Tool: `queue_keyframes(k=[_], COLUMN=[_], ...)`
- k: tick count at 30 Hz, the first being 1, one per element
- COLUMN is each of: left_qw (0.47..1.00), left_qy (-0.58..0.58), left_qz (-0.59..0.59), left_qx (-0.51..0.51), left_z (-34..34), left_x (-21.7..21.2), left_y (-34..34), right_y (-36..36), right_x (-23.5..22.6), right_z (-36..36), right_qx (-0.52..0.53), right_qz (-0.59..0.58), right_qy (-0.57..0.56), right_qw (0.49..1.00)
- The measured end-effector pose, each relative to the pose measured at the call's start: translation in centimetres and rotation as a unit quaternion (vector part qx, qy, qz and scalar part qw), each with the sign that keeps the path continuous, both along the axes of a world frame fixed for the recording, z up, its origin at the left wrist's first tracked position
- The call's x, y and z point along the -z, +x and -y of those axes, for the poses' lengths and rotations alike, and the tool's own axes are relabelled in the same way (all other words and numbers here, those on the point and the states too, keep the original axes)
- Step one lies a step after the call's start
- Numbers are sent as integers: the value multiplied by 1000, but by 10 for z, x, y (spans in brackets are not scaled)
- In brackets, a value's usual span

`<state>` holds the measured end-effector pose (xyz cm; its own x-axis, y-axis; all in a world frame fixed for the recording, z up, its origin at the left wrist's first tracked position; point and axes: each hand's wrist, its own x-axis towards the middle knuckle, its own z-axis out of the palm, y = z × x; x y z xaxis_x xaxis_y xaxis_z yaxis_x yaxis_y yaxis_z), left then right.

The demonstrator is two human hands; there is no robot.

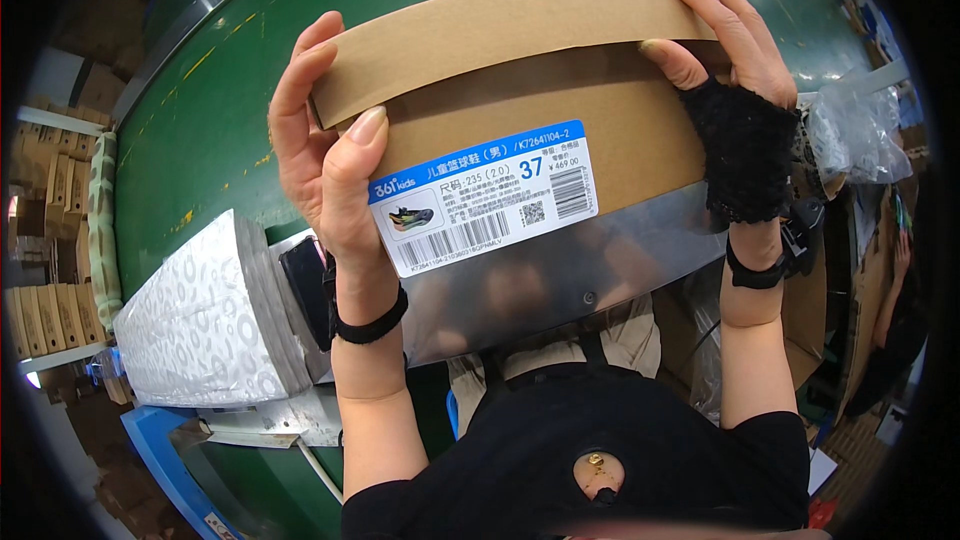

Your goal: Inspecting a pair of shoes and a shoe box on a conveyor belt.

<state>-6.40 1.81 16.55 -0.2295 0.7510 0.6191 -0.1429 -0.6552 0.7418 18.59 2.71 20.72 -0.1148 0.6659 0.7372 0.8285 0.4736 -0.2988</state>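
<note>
A brown cardboard shoebox [640, 130] is held up in front of me, above a shiny metal table edge [520, 305]. Its near side carries a white and blue label [485, 195] with a small picture of a shoe. My left hand [340, 185] grips the left end, thumb on the near side and fingers round the corner. At the right end, my right hand [745, 130], in a black fingerless glove, has its fingers over the lid [520, 20] and its thumb at the lid's lower edge. A dark gap shows beneath that edge. The inside of the box is hidden.
Beyond the box stretches a green surface [220, 90]. A stack of white patterned paper sheets [195, 325] lies left of my left forearm. Clear plastic bags [855, 130] are at the right. Shelves of brown boxes [55, 320] stand far left, with a blue frame [165, 450] at lower left.
</note>
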Motion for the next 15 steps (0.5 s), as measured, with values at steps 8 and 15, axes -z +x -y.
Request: queue_keyframes(k=[8,15], left_qw=[999,999], left_qy=[-4,-7], left_qz=[32,44], left_qx=[14,25], left_z=[6,8], left_x=[-2,-2], left_y=[-3,-7], right_y=[-5,-9], right_x=[-1,-2], right_z=[3,6], right_qx=[8,4], right_qz=[23,-12], right_qy=[19,-23], right_qw=[1000,1000])
